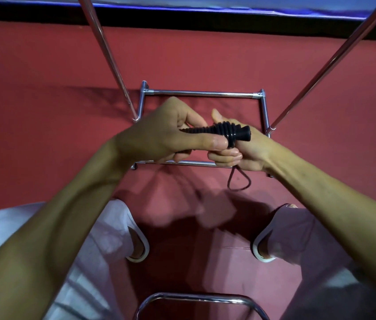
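Above red carpet, the left hand (159,137) and right hand (249,153) are pinching a black ribbed rubber boot (221,132), probably light and squashy; its stiffer-looking ends are offering the surest hold.

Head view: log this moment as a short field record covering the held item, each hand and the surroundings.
held item: black ribbed rubber sleeve, narrowing toward the person's left
left hand: pinches the narrow end, thumb lying along the ribs
right hand: grips the wide end, fingers curled beneath
cord: thin dark loop hangs below the right hand
surroundings: chrome tube frame on red floor
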Demonstrator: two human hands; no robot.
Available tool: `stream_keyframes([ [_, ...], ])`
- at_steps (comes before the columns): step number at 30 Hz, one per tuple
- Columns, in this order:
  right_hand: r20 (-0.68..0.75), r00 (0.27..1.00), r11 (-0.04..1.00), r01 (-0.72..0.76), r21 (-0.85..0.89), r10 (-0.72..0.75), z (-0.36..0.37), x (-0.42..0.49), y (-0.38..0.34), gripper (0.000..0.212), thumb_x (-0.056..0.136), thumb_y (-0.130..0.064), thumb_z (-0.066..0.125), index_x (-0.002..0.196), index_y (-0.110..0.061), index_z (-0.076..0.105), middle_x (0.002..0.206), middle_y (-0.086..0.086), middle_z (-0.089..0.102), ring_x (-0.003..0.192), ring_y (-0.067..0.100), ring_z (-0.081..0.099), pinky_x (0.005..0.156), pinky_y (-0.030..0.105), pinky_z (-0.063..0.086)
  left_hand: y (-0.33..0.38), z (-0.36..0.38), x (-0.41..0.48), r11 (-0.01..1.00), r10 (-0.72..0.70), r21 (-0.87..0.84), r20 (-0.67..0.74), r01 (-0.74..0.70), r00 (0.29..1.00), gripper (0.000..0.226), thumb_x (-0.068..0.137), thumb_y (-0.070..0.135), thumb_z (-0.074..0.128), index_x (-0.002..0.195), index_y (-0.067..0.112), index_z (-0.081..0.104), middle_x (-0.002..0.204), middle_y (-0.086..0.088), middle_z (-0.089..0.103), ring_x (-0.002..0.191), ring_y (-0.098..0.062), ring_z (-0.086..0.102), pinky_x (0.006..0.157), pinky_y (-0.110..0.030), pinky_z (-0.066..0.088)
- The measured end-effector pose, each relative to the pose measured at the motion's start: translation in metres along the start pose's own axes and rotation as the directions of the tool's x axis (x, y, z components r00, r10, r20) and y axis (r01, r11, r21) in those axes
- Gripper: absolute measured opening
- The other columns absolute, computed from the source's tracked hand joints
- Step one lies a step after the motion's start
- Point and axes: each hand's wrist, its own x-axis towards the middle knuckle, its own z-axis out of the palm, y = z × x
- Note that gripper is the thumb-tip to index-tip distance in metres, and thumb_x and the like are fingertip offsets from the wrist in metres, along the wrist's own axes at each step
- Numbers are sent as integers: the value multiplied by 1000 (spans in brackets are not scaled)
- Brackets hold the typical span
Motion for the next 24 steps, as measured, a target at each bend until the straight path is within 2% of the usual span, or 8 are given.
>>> stream_keyframes([
  [4, -108, 994, 998, -21, 65, 28, 3, 8, 14, 49, 104, -38, 41, 61, -16, 32, 36, -3, 26, 31, 6, 23, 36, 18, 19, -8, 13, 1, 991, 48, 134, -246, -15, 968, 39, 78, 33, 88, 89, 1, 68, 44, 1, 51, 36, -7, 38, 41, -20, 27],
  [9, -106, 986, 971, -107, 213, 132, 0, 7, 28, 46, 101, -19, 41, 55, -14, 38, 36, -6, 28, 30, 3, 22, 39, 20, 11, -16, 25, 1, 954, 131, 299, -306, -36, 943, 68, 77, 35, 88, 138, 28, 57, 50, 15, 55, 41, -7, 42, 47, -17, 35],
  [12, -107, 980, 975, -149, 163, 168, -3, 1, 20, 46, 89, 6, 32, 51, -17, 43, 37, -8, 29, 31, 2, 23, 41, 20, 11, -21, 25, 3, 940, 170, 333, -289, -68, 942, 52, 82, 39, 82, 131, 28, 69, 86, 11, 77, 68, -2, 60, 69, -33, 53],
  [15, -179, 968, 984, -171, 41, 176, -1, 0, 7, 41, 93, 3, 29, 57, -13, 40, 38, -6, 29, 32, 4, 23, 38, 19, 13, -24, 28, 9, 979, 130, 194, -348, -65, 928, 44, 86, 29, 82, 127, 20, 72, 83, 6, 78, 69, 2, 57, 68, -31, 54],
  [17, -392, 918, 977, -134, -168, 59, 0, 2, 3, 52, 100, -7, 33, 51, -15, 50, 41, -2, 34, 35, 9, 25, 40, 20, 14, -21, 31, 14, 996, 77, 76, -442, -48, 894, 35, 89, 24, 80, 123, 19, 74, 59, 15, 63, 52, 0, 49, 54, -22, 44],
  [20, -569, 787, 856, -106, -506, -239, 3, 2, 0, 50, 104, -31, 52, 59, -13, 63, 48, -1, 45, 42, 12, 34, 45, 24, 26, -15, 30, 16, 989, -124, -136, -526, 60, 842, 16, 95, 36, 71, 105, 28, 80, 51, -5, 52, 34, -11, 35, 38, -19, 27],
  [22, -535, 694, 678, -92, -729, -482, 2, -4, 1, 38, 98, -37, 61, 66, -17, 64, 52, -8, 53, 49, 10, 44, 53, 28, 35, -13, 25, 16, 922, -323, -355, -476, 158, 818, 28, 94, 49, 67, 97, 23, 79, 56, -10, 51, 33, -13, 30, 38, -16, 22],
  [24, -357, 612, 357, -128, -925, -706, 2, -14, 4, 18, 89, -34, 67, 80, -18, 64, 63, -9, 59, 58, 14, 54, 59, 33, 43, -13, 21, 16, 807, -453, -549, -340, 218, 824, 38, 92, 58, 64, 99, 21, 71, 59, -5, 49, 34, -9, 27, 36, -14, 19],
])
